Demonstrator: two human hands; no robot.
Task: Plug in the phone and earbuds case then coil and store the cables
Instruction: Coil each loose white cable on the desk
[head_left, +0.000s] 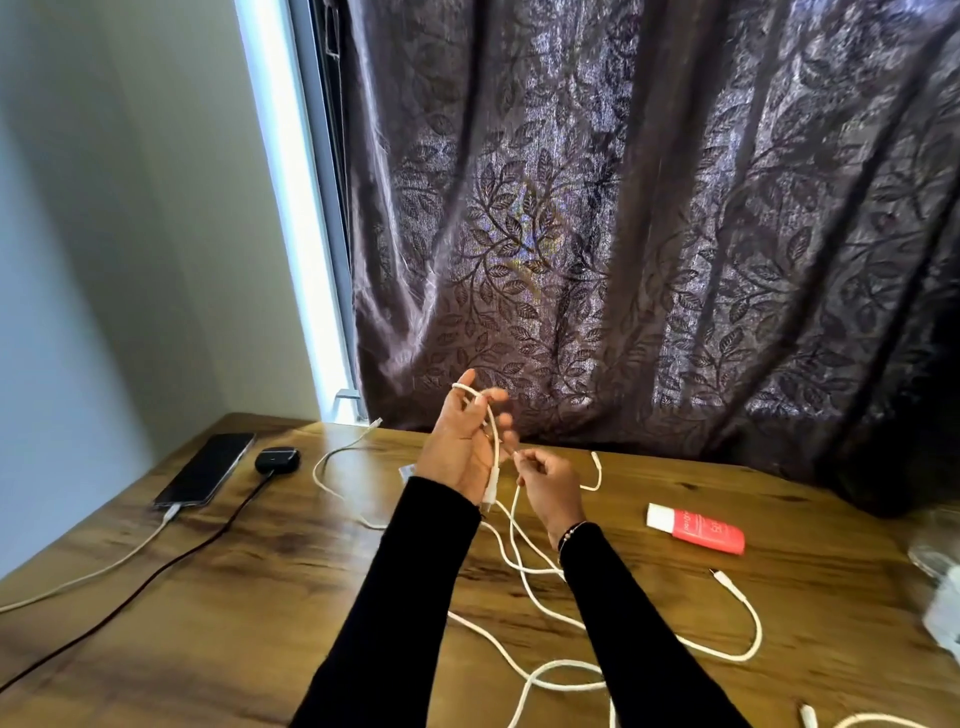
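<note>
My left hand (462, 441) is raised above the wooden table (249, 597), palm up with fingers spread. A white cable (493, 441) loops over its fingers and hangs down across the palm. My right hand (548, 483) pinches the same cable just right of the left palm. More white cable (561, 670) trails in loose curves over the table below my arms. At the far left lies a dark phone (208, 470) with a white cable in its near end. Beside it sits a black earbuds case (278, 460) with a black cable (156, 571) attached.
A red and white tube (696, 530) lies on the table to the right. A clear and white object (943, 587) sits at the right edge. Another white cable (337, 457) curves behind my left arm. A dark patterned curtain (623, 234) hangs behind the table.
</note>
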